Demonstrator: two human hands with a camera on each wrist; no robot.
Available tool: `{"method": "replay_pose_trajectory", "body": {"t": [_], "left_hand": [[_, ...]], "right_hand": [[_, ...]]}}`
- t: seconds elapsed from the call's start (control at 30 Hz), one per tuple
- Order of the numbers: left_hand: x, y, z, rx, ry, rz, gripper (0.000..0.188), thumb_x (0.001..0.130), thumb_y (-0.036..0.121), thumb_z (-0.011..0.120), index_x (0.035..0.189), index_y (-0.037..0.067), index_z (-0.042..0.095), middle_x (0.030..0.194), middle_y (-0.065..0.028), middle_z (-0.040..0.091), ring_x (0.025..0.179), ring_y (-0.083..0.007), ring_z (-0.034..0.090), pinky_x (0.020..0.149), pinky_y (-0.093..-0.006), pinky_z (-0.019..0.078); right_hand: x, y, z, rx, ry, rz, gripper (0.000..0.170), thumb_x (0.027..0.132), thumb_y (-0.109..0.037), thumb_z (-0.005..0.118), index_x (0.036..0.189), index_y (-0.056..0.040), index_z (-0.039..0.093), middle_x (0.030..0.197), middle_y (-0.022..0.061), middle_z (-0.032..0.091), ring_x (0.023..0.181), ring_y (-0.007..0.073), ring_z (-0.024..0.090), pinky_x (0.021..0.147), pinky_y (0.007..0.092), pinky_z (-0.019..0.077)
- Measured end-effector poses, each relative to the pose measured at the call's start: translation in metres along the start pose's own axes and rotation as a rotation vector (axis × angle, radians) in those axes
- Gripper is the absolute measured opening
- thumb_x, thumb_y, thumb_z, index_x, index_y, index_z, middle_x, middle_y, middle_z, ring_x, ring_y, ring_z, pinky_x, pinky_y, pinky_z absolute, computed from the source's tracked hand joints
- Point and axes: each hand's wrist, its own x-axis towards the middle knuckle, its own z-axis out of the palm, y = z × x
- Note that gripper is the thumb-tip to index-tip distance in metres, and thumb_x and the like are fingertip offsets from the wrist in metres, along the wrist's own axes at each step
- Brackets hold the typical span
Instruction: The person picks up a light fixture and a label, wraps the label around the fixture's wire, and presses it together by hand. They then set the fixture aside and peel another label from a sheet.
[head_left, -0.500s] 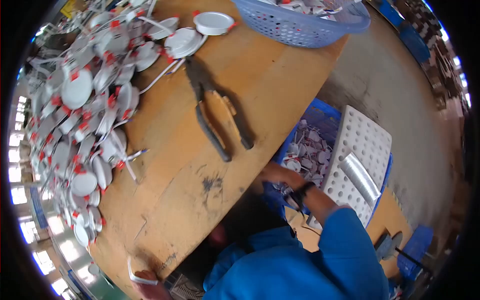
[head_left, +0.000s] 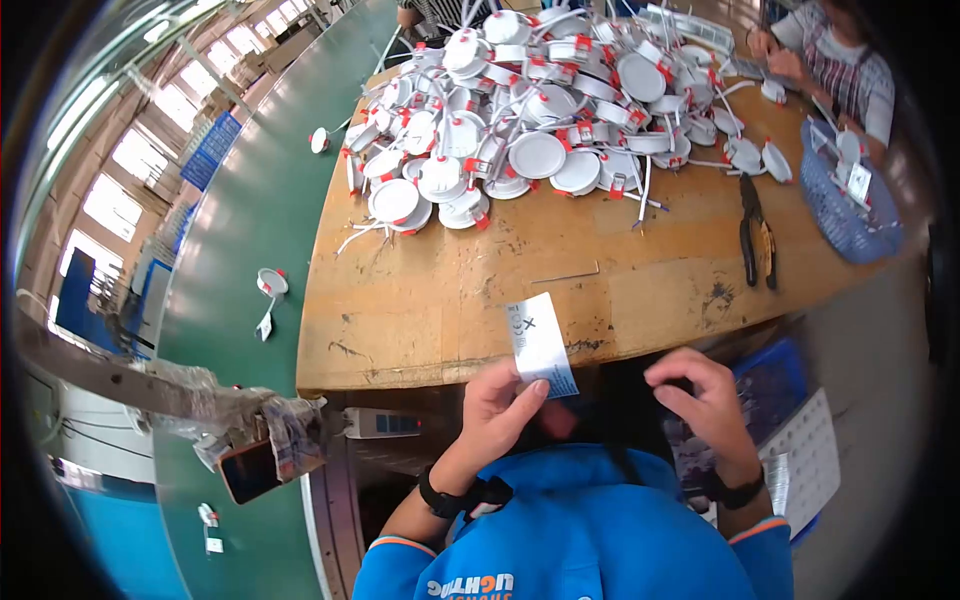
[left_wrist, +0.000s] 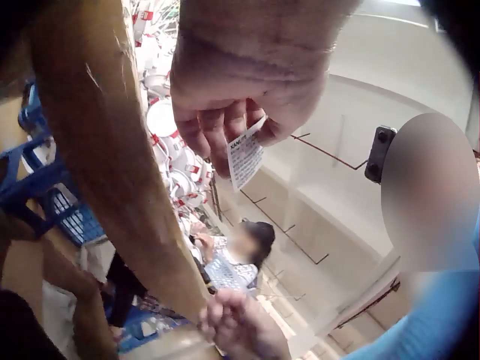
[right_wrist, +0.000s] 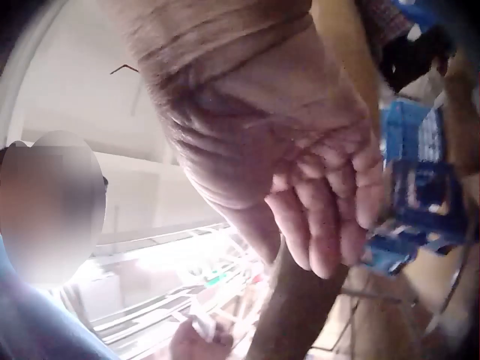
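Note:
My left hand (head_left: 500,405) pinches a white printed label (head_left: 540,345) between thumb and fingers, just off the table's front edge. Small print shows on the same label (left_wrist: 246,156) in the left wrist view. To the right, my right hand (head_left: 705,395) is in front of the body with nothing in it; its fingers (right_wrist: 311,217) are relaxed and slightly bent in the right wrist view. A big pile of round white downlights (head_left: 540,110) with red clips and white cables covers the back of the wooden table (head_left: 440,300).
Pliers (head_left: 755,235) and a thin bent metal rod (head_left: 565,275) lie on the table. A blue basket (head_left: 845,215) stands at its right edge. Left is a green conveyor belt (head_left: 230,330), with a phone (head_left: 250,470) on an arm. Another person (head_left: 840,60) sits far right.
The head view has swung from the right side to the table's front. My right hand has come up from the blue bin below. My left hand, with the label, is now before the body.

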Motion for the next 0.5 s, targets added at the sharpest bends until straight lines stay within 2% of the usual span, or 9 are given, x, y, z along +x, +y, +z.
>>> {"method": "replay_pose_trajectory", "body": {"t": [0.1,0.17,0.23,0.3,0.4,0.5], "left_hand": [[-0.001,0.005,0.0,-0.016,0.024,0.033,0.02,0.088,0.001,0.052,0.107,-0.003,0.057,0.101,-0.0074,0.062,0.092,-0.0113,0.057,0.081,-0.0263,0.0449],[-0.002,0.007,-0.004,-0.033,0.045,0.038,0.02,0.089,0.001,0.051,0.108,-0.002,0.057,0.101,-0.007,0.062,0.093,-0.0112,0.057,0.081,-0.026,0.0448],[-0.002,0.007,-0.012,-0.057,0.05,0.051,0.02,0.089,0.002,0.051,0.108,-0.002,0.056,0.101,-0.0067,0.062,0.093,-0.0109,0.057,0.082,-0.0259,0.0447],[0.001,0.009,-0.018,-0.08,0.058,0.059,0.021,0.089,0.002,0.051,0.109,-0.002,0.055,0.1,-0.006,0.061,0.092,-0.0104,0.056,0.082,-0.0255,0.0445],[0.007,0.009,-0.025,-0.109,0.074,0.06,0.021,0.089,0.003,0.051,0.11,-0.002,0.055,0.099,-0.0044,0.061,0.091,-0.0097,0.056,0.081,-0.025,0.0443],[0.008,0.009,-0.041,-0.129,0.058,0.012,0.021,0.09,0.003,0.052,0.11,-0.002,0.055,0.1,-0.0037,0.061,0.092,-0.0096,0.056,0.082,-0.0251,0.0443]], "right_hand": [[0.03,-0.015,0.042,0.111,0.051,-0.087,0.019,0.074,-0.007,0.068,0.091,0.0007,0.064,0.091,0.0085,0.062,0.087,0.0172,0.058,0.08,0.028,0.0438],[0.044,-0.032,0.064,-0.004,0.016,-0.138,0.021,0.074,-0.009,0.069,0.092,0.0007,0.064,0.091,0.0086,0.062,0.09,0.0183,0.057,0.082,0.0283,0.0427],[0.053,-0.03,0.083,0.082,0.038,-0.13,0.017,0.075,-0.009,0.07,0.088,0.0002,0.064,0.088,0.0087,0.061,0.088,0.0193,0.057,0.081,0.029,0.0423],[0.061,-0.032,0.095,0.181,0.061,-0.114,0.014,0.075,-0.009,0.069,0.085,0.0001,0.064,0.087,0.0086,0.061,0.086,0.0194,0.056,0.08,0.0294,0.0423],[0.073,-0.032,0.103,0.126,0.037,-0.14,0.011,0.074,-0.006,0.07,0.08,-0.0003,0.063,0.084,0.0079,0.061,0.084,0.0193,0.055,0.078,0.0299,0.0424],[0.088,-0.033,0.11,0.041,0.034,-0.269,0.011,0.072,-0.004,0.07,0.076,0.0,0.061,0.081,0.0084,0.06,0.083,0.021,0.055,0.076,0.0298,0.0426]]}}
